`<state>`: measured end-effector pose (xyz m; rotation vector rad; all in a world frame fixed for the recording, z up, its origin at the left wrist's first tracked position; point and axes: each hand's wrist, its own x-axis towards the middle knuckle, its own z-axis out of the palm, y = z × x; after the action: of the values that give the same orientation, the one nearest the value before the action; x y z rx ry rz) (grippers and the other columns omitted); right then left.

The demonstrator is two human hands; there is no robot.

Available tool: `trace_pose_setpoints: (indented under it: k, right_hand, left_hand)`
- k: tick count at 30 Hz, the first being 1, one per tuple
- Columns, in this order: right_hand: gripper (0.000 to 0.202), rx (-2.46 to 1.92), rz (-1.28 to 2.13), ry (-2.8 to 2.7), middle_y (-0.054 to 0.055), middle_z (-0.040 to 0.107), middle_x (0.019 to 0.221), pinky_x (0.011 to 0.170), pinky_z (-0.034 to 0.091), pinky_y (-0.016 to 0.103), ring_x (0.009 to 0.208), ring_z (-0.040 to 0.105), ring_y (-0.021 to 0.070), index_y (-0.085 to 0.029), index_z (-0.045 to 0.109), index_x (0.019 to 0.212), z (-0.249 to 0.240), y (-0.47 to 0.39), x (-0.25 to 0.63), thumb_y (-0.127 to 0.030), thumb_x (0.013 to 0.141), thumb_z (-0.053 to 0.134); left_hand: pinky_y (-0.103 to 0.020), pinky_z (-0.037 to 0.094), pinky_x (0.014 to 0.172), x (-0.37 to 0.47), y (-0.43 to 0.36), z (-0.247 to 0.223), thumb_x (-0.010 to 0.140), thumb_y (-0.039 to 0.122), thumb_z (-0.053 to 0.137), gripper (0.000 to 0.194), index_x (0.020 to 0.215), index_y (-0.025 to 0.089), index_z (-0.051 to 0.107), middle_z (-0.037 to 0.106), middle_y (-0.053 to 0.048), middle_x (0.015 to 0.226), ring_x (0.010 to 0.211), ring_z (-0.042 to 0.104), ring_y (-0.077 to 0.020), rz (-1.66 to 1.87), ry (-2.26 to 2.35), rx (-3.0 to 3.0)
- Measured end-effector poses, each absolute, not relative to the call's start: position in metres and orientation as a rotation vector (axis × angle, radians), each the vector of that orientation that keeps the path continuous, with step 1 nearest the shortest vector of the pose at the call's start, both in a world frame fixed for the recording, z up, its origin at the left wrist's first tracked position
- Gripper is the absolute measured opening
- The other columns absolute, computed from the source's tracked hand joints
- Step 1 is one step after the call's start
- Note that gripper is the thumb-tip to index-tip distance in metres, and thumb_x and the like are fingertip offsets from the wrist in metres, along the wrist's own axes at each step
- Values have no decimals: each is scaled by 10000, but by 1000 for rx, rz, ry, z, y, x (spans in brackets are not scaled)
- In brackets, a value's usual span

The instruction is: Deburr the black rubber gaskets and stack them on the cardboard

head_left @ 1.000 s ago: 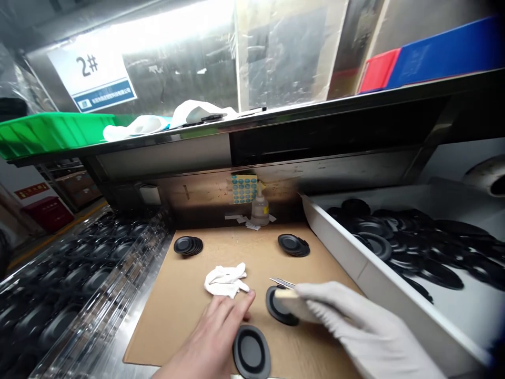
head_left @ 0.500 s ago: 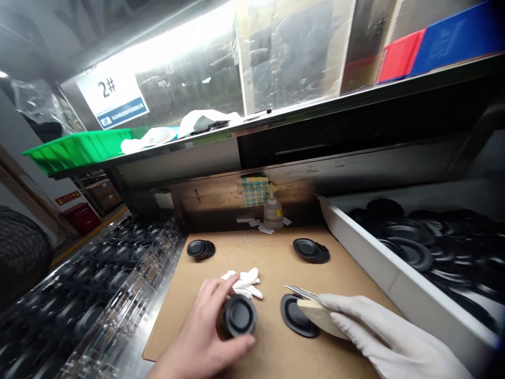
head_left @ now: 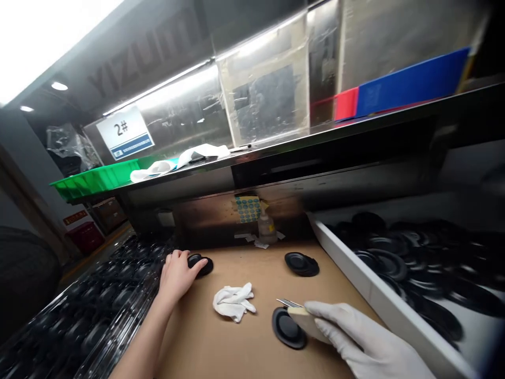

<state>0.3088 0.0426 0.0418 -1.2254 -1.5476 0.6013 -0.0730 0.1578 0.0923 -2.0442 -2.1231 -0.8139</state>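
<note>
My bare left hand (head_left: pixel 179 276) is at the cardboard's left edge, its fingers and thumb around a black round part at the small pile of black discs (head_left: pixel 205 266). In my gloved right hand (head_left: pixel 335 326) are a pale pad (head_left: pixel 307 323) and thin metal tweezers (head_left: pixel 289 303). Partly under the pad lies a larger black disc (head_left: pixel 287 329) on the cardboard (head_left: pixel 236 352). A crumpled white glove (head_left: pixel 233 301) rests between the hands. Farther back sits another pair of black discs (head_left: pixel 301 263).
Clear trays of black parts (head_left: pixel 106 295) stand at the left. A white bin (head_left: pixel 366 284) of black discs is at the right. Behind are a glue bottle (head_left: pixel 267 229) and a shelf edge (head_left: pixel 284 150) with a green tray (head_left: pixel 98 180).
My left hand has moved back and left with the black part, from beside the white glove to the small pile. The view has tilted up. My right hand keeps its hold.
</note>
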Motion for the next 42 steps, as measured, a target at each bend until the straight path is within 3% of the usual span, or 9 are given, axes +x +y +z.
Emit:
trace_pose_setpoints:
  k: [7,11,15,19,22,27,32,35,42]
  right_hand:
    - [255,-1277,411,-1482,27,828,1087,1001,641,354,1023,791,244,-292,819,1095,45,45,322,-459,1006,648]
    - [231,-1292,408,-1498,38,824,1067,969,651,361,998,792,242,-275,815,1083,41,45,321,-398,1010,635]
    - [216,-1271,430,-1513,33,814,1028,950,652,338,972,789,225,-274,811,1081,42,45,319,-374,1014,632]
    - [197,-1247,477,-1524,26,810,1009,929,657,319,956,788,215,-281,809,1065,47,42,314,-370,1006,643]
    - [185,-1217,556,-1559,11,806,967,876,667,286,896,790,197,-292,806,1038,51,39,308,-389,1006,652]
    - [198,-1117,885,-1628,19,796,1015,944,658,309,985,792,208,-290,784,1089,46,37,299,-414,1038,638]
    - [190,-1107,1030,-1809,8,783,1027,937,619,310,982,758,192,-280,743,989,50,35,295,-352,1070,587]
    - [198,-1096,862,-2109,18,773,1000,880,581,311,938,724,194,-271,750,997,65,33,284,-280,1061,562]
    - [269,-1131,8,-2496,-34,738,744,501,390,295,519,620,166,-266,711,1031,69,22,246,-109,832,624]
  left_hand:
    - [-427,558,1013,65,95,69,965,626,730,484,1262,245,726,702,-86,1221,1143,667,-317,-677,-1708,-2745]
    - [-598,535,1009,113,71,56,784,651,887,703,1291,192,722,694,-140,1180,1113,643,-420,-612,-1697,-2862]
    - [-578,513,1092,97,62,60,864,320,762,660,1488,193,588,672,-151,1259,1223,619,-388,-614,-1738,-2925]
    - [-486,430,1246,56,51,55,724,93,657,966,1627,324,403,565,-93,1511,1436,511,-306,-536,-1477,-3321]
    - [-586,347,1296,37,43,44,725,171,774,1071,1680,327,315,395,-118,1675,1570,339,-390,-524,-1568,-3347]
    - [-606,388,1268,27,35,37,780,215,828,1011,1668,312,355,547,-130,1549,1481,456,-399,-585,-1827,-3180]
    - [-633,351,1292,18,35,39,732,330,984,1223,1711,373,252,406,-115,1700,1578,324,-435,-530,-1650,-3316]
    - [-668,362,1266,21,34,37,657,472,1058,1310,1701,324,281,483,-160,1637,1514,408,-460,-561,-1671,-3256]
    - [-579,460,1151,26,33,33,713,278,1040,1175,1646,308,325,672,-111,1373,1258,621,-377,-795,-1553,-3243]
